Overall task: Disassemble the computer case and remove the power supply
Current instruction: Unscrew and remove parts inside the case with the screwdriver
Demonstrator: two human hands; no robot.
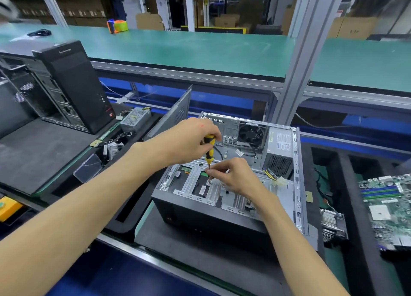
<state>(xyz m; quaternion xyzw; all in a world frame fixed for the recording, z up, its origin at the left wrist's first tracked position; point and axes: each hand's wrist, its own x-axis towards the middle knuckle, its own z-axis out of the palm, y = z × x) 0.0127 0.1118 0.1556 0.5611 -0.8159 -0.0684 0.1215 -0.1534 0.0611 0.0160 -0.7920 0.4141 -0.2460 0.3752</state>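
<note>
The power supply (280,150) sits at the far right corner of the open computer case (222,215). The left hand (189,140) grips the screwdriver (209,152); the right hand (233,175) pinches its shaft near the tip. The tip may slip off the screw. Loose cables (274,178) lie just beside the supply.

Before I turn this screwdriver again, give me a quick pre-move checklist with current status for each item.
1. Left hand grips the yellow-and-black screwdriver handle: ok.
2. Right hand pinches the shaft near the tip, steadying it: ok.
3. Tip seated in the screw head on the silver metal drive bracket: cannot tell, fingers hide it.
4. Open black computer case lies flat on its side: ok.
5. Grey boxy power supply out of the case: not ok, it sits in the far right corner.
6. Power supply's yellow-and-black cable bundle lies away from the screwdriver: ok.
</note>
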